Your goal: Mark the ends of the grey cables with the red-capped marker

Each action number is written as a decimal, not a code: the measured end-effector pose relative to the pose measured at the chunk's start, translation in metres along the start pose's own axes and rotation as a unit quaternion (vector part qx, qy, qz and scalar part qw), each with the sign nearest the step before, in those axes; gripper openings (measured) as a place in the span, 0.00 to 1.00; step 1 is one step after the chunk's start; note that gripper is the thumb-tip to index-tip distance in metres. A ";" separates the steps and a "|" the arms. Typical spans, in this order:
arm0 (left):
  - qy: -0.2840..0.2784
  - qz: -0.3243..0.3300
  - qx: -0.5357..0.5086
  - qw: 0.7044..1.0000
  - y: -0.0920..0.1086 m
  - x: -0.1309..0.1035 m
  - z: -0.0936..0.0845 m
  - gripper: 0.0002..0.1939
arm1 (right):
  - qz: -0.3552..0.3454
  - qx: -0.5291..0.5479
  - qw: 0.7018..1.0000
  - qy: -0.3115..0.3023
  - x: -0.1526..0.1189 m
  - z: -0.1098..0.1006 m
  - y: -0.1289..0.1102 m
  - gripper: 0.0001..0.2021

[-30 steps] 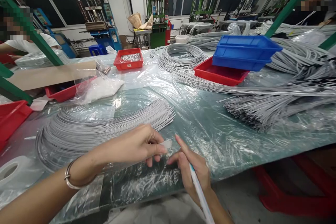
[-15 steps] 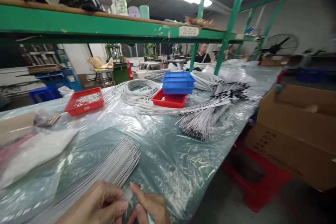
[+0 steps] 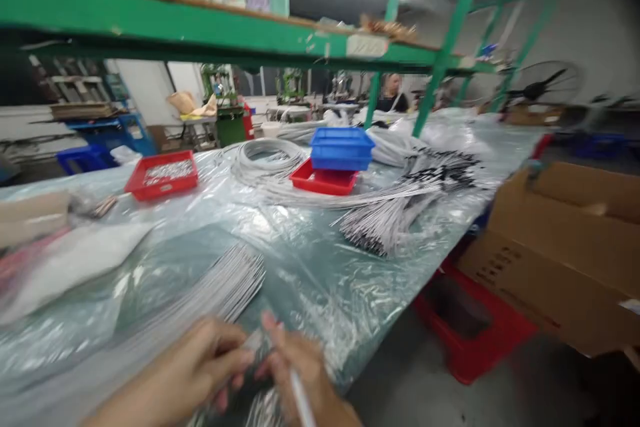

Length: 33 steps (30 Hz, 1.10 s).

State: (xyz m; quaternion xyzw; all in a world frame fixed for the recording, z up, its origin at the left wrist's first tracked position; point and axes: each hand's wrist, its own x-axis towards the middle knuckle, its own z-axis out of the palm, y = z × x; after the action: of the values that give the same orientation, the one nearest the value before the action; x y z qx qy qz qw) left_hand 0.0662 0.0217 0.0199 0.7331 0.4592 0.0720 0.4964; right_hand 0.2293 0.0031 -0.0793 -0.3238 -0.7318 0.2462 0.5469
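My left hand (image 3: 215, 363), at the bottom centre, pinches a small whitish piece (image 3: 254, 341) between thumb and fingers. Close on its right, my right hand (image 3: 300, 367) is closed round a white pen-like stick (image 3: 301, 397), its fingertips near the same piece. The view is blurred, so what the right fingertips touch is unclear. A bundle of thin grey-white wires (image 3: 220, 290) lies on the plastic-covered table (image 3: 310, 260), running behind my left hand and forearm. More wire ends (image 3: 265, 408) show below, between the hands.
Beyond are a red tray of small parts (image 3: 164, 175), a coil of cable (image 3: 265, 159), blue trays (image 3: 341, 148) on a red tray (image 3: 325, 180), and a wire bundle (image 3: 375, 223). A green shelf (image 3: 200, 30) crosses above. Right: carton (image 3: 555, 260), red stool (image 3: 470, 347). A person sits far back.
Both hands have moved slightly right and up in the view, still close together. More of the white stick shows, and wire ends now appear below the hands. The camera has shifted a little.
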 end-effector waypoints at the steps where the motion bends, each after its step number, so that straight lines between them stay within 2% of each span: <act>1: 0.006 -0.007 0.011 1.000 0.003 0.002 0.005 0.19 | 0.021 0.025 0.999 0.013 -0.002 -0.012 -0.006 0.19; 2: 0.003 -0.015 0.017 1.000 0.003 0.005 0.009 0.18 | 0.070 0.045 0.995 0.051 -0.003 -0.022 -0.010 0.19; 3: -0.012 -0.022 0.019 1.000 0.002 0.008 0.012 0.17 | 0.081 0.071 0.988 0.109 -0.003 -0.031 -0.013 0.18; 5: -0.051 -0.032 0.008 0.998 -0.004 0.015 0.016 0.16 | 0.095 0.090 0.983 0.132 -0.005 -0.040 -0.017 0.12; 8: -0.106 -0.040 -0.046 0.992 -0.016 0.023 0.021 0.16 | 0.117 0.055 0.990 0.054 -0.011 -0.041 -0.019 0.03; 11: -0.132 -0.045 -0.081 0.987 -0.022 0.025 0.022 0.16 | 0.124 -0.005 0.992 0.004 -0.017 -0.039 -0.020 0.09; 19: -0.144 -0.050 -0.070 0.986 -0.018 0.023 0.018 0.18 | 0.046 -0.109 0.993 0.007 -0.011 -0.038 -0.029 0.06; 27: -0.147 -0.053 -0.078 0.985 -0.017 0.023 0.018 0.15 | 0.033 -0.131 0.991 -0.011 -0.008 -0.036 -0.030 0.07; 33: -0.140 -0.053 -0.081 0.985 -0.015 0.022 0.018 0.16 | 0.037 -0.165 0.986 -0.013 -0.009 -0.036 -0.031 0.05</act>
State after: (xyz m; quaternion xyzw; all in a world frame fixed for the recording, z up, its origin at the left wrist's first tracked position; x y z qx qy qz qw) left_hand 0.0798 0.0276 -0.0089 0.6680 0.4158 -0.0211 0.6169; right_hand 0.2592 -0.0244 -0.0528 -0.4333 -0.7569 0.1470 0.4667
